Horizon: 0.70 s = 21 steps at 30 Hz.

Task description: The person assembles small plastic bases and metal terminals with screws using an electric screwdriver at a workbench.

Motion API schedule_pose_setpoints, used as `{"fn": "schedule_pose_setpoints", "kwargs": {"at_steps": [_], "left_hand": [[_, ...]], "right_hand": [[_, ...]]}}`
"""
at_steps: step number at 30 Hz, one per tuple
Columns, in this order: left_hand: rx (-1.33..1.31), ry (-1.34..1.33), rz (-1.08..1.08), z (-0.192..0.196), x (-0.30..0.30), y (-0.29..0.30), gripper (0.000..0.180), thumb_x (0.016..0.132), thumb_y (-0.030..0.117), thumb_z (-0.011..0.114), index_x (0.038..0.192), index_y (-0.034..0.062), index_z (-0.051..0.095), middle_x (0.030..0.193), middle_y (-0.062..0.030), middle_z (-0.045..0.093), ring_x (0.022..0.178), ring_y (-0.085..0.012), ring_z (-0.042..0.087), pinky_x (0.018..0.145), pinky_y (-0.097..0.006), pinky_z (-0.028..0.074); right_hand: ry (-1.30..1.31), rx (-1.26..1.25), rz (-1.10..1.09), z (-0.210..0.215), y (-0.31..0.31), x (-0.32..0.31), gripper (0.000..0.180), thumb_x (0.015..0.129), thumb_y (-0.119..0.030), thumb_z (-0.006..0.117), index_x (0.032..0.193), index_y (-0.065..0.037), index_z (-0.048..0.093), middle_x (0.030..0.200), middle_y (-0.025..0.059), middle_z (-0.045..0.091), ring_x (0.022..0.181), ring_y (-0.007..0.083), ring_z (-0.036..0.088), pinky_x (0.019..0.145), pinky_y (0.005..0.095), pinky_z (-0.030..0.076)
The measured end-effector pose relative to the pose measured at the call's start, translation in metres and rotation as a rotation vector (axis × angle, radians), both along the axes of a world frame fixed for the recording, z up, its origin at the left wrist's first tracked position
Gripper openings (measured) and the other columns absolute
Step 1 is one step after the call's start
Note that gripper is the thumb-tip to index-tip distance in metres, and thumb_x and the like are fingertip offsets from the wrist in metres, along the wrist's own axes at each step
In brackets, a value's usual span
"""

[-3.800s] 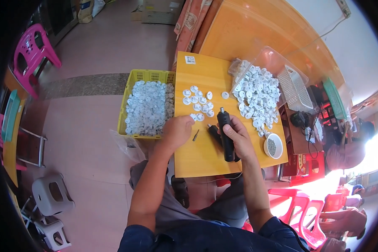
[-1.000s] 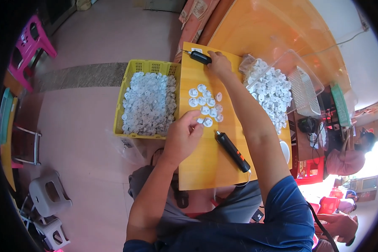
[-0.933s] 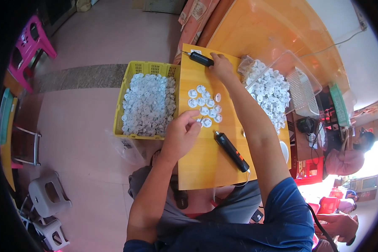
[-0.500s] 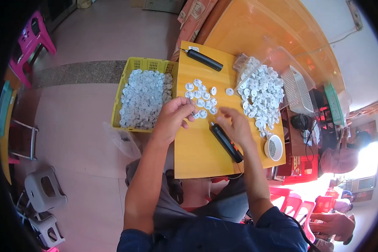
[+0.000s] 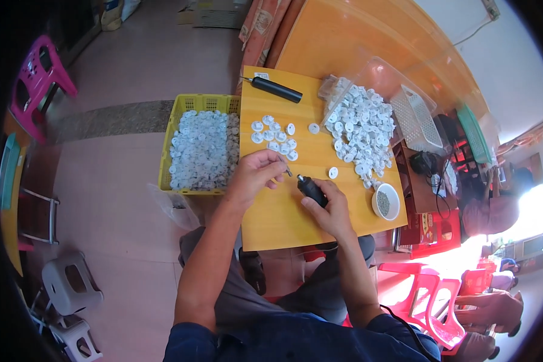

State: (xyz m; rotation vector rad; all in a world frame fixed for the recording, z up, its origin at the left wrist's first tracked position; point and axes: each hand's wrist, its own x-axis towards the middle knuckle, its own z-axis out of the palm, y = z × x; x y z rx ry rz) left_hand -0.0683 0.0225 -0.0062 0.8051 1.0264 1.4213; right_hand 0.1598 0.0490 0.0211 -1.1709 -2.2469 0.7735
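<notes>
My right hand [image 5: 327,209] grips a black electric screwdriver [image 5: 311,188] on the small orange table [image 5: 283,217], its tip pointing up-left. My left hand [image 5: 254,176] pinches a thin metal bit [image 5: 287,171] right at that tip. Just beyond my hands lie several small white round plastic parts [image 5: 273,134] in a loose cluster, with one single part [image 5: 333,172] to the right. A second black screwdriver [image 5: 275,89] lies at the table's far edge.
A yellow basket [image 5: 172,142] full of white parts stands left of the table. A big heap of white parts [image 5: 361,125] on clear plastic fills the right side, with a small bowl of screws [image 5: 385,201]. Pink stool [image 5: 37,72], grey stools [image 5: 69,283], red chairs [image 5: 431,286], another person [image 5: 495,202] at right.
My right hand reached to the far edge and left the second screwdriver there, then came back and picked up the near one. My left hand left the white parts and met its tip.
</notes>
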Motion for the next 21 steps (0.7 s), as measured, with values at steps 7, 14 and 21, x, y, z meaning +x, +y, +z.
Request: {"fn": "schedule_pose_setpoints", "kwargs": {"at_steps": [7,14,21], "left_hand": [[0.094,-0.160,-0.145,0.003,0.013,0.000,0.011,0.095,0.014,0.067,0.103,0.0068,0.066,0.094,0.0009,0.066,0.076,-0.0061,0.062,0.064,-0.021,0.049],[0.125,-0.019,-0.102,-0.001,0.013,0.001,0.010,0.095,0.011,0.065,0.103,0.0057,0.067,0.090,0.0013,0.067,0.076,-0.0055,0.062,0.063,-0.020,0.049],[0.143,0.095,-0.130,0.004,0.014,-0.001,0.014,0.095,0.010,0.064,0.108,0.0052,0.067,0.093,0.0009,0.068,0.079,-0.0067,0.063,0.064,-0.021,0.050]], "right_hand": [[0.339,-0.199,0.055,0.005,-0.018,0.003,0.043,0.086,-0.019,0.077,0.122,0.000,0.064,0.099,0.0101,0.063,0.093,0.0205,0.060,0.084,0.0312,0.046],[0.261,-0.150,0.055,-0.004,-0.011,0.001,0.042,0.086,-0.018,0.077,0.121,0.000,0.064,0.097,0.0097,0.062,0.091,0.0203,0.059,0.083,0.0312,0.046],[0.298,-0.169,0.086,0.004,-0.012,-0.001,0.041,0.088,-0.018,0.076,0.123,-0.001,0.064,0.097,0.0066,0.062,0.092,0.0171,0.059,0.084,0.0304,0.046]]}}
